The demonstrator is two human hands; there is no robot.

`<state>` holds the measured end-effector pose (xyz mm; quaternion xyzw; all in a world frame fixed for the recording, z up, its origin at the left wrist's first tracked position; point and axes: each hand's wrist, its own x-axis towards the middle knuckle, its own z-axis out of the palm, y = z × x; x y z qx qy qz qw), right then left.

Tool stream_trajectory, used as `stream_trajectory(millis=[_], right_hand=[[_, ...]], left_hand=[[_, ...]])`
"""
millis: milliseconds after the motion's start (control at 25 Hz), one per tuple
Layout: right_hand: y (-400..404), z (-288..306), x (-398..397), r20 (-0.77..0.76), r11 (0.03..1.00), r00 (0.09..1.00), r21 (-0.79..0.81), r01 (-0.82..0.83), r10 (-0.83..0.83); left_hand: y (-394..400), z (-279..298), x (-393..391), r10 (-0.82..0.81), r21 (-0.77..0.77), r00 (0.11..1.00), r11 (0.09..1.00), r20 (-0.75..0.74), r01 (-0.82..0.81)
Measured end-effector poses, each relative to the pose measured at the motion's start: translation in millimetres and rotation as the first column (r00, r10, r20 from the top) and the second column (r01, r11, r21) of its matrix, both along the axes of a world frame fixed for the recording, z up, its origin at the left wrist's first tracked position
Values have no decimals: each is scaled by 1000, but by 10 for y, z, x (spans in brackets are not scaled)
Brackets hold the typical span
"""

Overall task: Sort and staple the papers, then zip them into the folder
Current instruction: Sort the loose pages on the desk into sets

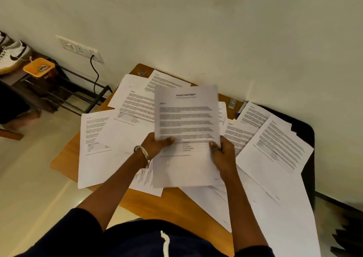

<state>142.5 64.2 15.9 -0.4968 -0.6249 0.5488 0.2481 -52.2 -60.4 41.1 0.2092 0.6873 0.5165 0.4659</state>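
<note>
A printed sheet [186, 119] with a bold heading is lifted above the wooden table [64, 158]. My left hand [155, 145] pinches its left edge, thumb on top. My right hand [222, 152] grips its right edge the same way. Below it, several loose printed papers [275, 145] lie scattered and overlapping across the table. A small silver stapler [232, 103] rests by the wall at the table's far edge. A dark folder [306, 131] lies under the papers at the right end.
A wall runs right behind the table. At left stand a black rack [78, 97], a shelf with white shoes [13, 54] and an orange-lidded box [39, 67]. A socket panel [80, 48] holds a black cable. Someone's bare foot [29, 117] is on the floor at left.
</note>
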Motion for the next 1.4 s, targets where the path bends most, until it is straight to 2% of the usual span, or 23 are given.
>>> stream_trajectory(millis=[80, 160, 240, 320, 400, 480, 720, 1000, 1080, 1160, 1240, 1320, 1400], right_hand=[[-32, -135, -20, 80, 981, 980, -88, -175, 182], [-100, -262, -80, 223, 961, 937, -116, -250, 270], [-160, -400, -151, 394, 971, 894, 16, -239, 213], [-214, -590, -200, 526, 929, 828, 170, -327, 195], [-293, -782, -189, 629, 879, 742, 191, -437, 231], [-367, -927, -134, 661, 861, 715, 206, -466, 229], [-327, -961, -106, 649, 867, 738, 244, -435, 187], [-250, -982, -155, 656, 809, 754, 417, -416, 50], [-153, -876, -183, 597, 842, 802, 434, -322, -1], [-19, -699, -179, 445, 919, 873, 393, 10, -200], [123, -532, -117, 311, 864, 841, 396, 309, -443], [230, -406, -47, 242, 801, 800, 426, 421, -549], [301, -350, -48, 216, 785, 786, 408, 467, -580]], left_hand=[[-112, -181, -77, 74, -141, 997, 987, 1, -73], [-216, -319, -195, 221, -274, 967, 929, -128, -249], [-335, -397, -343, 327, -336, 920, 860, -215, -384], [-474, -469, -471, 370, -368, 895, 819, -247, -440], [-622, -550, -526, 361, -425, 889, 784, -282, -453], [-735, -640, -544, 336, -482, 890, 751, -308, -451], [-785, -768, -556, 262, -545, 910, 735, -322, -404], [-761, -754, -579, 241, -567, 919, 729, -311, -383], [-766, -764, -581, 285, -557, 915, 728, -285, -400], [-740, -746, -580, 318, -530, 910, 740, -268, -414], [-688, -709, -576, 360, -478, 896, 759, -259, -443], [-599, -645, -547, 412, -416, 883, 779, -223, -469], [-501, -586, -501, 442, -388, 878, 788, -183, -477]])
